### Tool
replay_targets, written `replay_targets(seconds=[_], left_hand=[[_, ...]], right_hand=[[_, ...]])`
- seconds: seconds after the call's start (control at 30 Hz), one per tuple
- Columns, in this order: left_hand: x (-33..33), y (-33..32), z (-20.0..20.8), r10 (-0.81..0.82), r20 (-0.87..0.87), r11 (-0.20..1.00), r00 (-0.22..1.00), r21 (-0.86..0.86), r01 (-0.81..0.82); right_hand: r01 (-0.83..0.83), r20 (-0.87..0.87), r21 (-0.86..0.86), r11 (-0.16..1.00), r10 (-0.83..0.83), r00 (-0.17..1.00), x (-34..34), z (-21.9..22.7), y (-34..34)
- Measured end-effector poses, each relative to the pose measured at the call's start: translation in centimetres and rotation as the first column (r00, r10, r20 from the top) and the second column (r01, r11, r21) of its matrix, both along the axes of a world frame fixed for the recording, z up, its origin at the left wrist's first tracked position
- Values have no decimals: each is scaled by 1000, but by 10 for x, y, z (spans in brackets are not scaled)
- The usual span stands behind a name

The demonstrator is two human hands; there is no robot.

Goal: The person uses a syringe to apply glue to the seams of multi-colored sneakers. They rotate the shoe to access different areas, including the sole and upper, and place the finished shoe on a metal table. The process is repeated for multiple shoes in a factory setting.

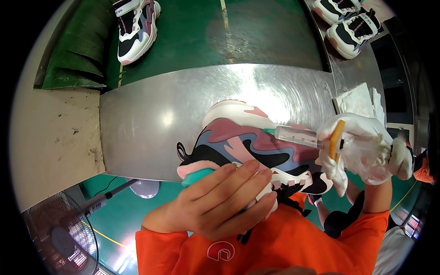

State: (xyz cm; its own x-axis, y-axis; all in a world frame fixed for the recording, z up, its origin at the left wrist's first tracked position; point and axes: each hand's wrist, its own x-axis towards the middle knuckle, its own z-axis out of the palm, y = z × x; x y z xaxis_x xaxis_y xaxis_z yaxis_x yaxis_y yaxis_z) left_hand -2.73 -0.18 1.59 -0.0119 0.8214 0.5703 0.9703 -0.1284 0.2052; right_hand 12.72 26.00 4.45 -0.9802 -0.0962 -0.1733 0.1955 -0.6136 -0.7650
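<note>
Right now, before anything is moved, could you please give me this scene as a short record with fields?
Left hand: bare, fingers spread over the shoe
Right hand: in a white glove, gripping the syringe
Shoe pose: side facing up, heel to the left, sole away from the person
Syringe tip: green, by the sole edge; contact unclear
Far side: one shoe on the green belt, two more at right
Lower left: fan
</note>
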Motion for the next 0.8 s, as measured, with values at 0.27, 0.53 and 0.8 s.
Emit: replay_targets(seconds=[0.27,0.53,0.8], left_hand=[[2,0,0,14,9,1000,1000,-15,-14],[-1,-1,2,0,-19,999,1000,-42,-1],[0,0,6,-5,-23,997,1000,-72,4]], right_hand=[[4,29,58,998,-5,1000,5,9,4],[41,31,80,996,-44,999,20,14,7],[104,8,67,992,-105,994,45,15,13]])
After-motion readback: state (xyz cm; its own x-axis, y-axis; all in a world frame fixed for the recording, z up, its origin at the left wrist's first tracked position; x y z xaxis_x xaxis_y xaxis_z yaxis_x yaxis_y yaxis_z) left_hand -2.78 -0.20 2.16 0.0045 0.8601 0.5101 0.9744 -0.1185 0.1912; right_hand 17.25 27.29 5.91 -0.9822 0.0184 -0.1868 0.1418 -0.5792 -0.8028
